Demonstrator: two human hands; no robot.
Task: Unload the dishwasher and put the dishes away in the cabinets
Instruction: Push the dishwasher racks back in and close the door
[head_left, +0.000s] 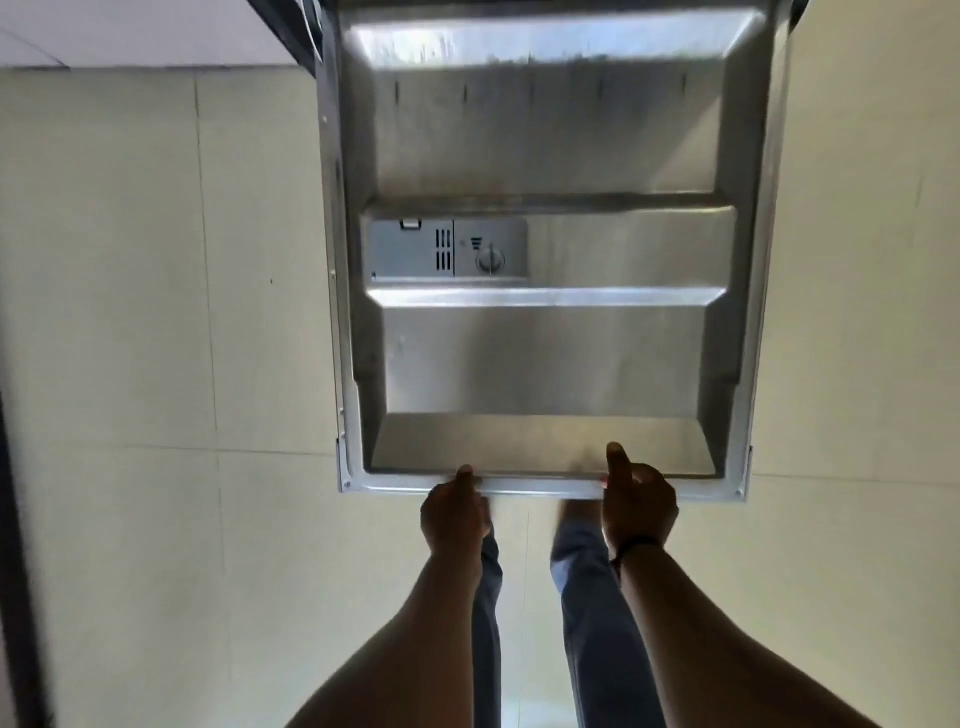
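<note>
With fingers curled over the free front edge, both hands were clamped on the dishwasher door: left hand near the edge's middle, right hand further right, thumbs on top, other fingers hidden underneath. Door lay flat, fully dropped, projecting over the tiled floor. Judgement: stiff steel panel, heavy, hinge-sprung, smooth inner face likely slippery; that rim is the best hold. No racks or dishes in view.
</note>
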